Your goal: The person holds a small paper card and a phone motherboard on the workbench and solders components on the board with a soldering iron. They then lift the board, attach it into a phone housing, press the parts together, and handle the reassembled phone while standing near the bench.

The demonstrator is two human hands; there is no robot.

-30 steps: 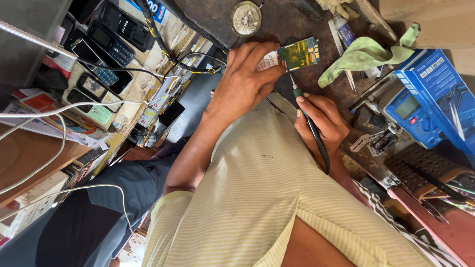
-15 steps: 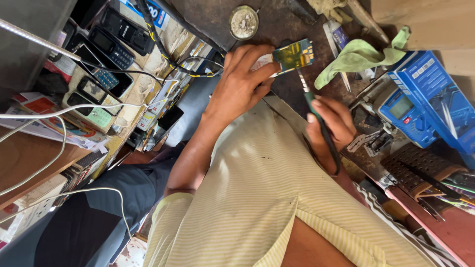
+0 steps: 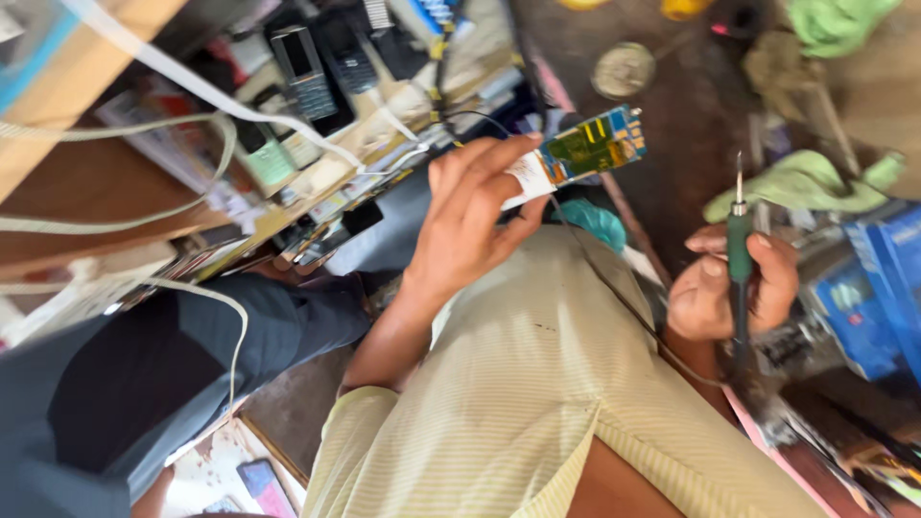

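While the left hand (image 3: 475,216) pinches a small green circuit board (image 3: 587,146) by its white end, thumb beneath and fingers on top, the board is lifted clear of the bench (image 3: 672,173) and tilted, its gold contacts facing up toward the camera. The right hand (image 3: 734,283) is clenched around the green handle of a soldering iron (image 3: 739,245), tip pointing up and away, well apart from the board; its dark cord trails down across the striped shirt (image 3: 537,384).

Doing this step well, as I judge it, calls for steadiness first: a board held in the air wobbles, so bracing the left wrist or the board's edge against the bench would give the tip a fixed target. The fingers on the white end should stay back from the contacts, since heat travels quickly through so small a piece. The iron would be better gripped nearer the tip, pencil-fashion, for finer control than a closed fist allows. The cord needs slack so it does not tug the tip sideways.

Nearby lie a green cloth (image 3: 806,182), a blue multimeter (image 3: 868,307) and a round tin (image 3: 624,69); mobile phones (image 3: 302,67) stand on the shelf to the left. The picture is blurred, so fine detail on the board cannot be read.
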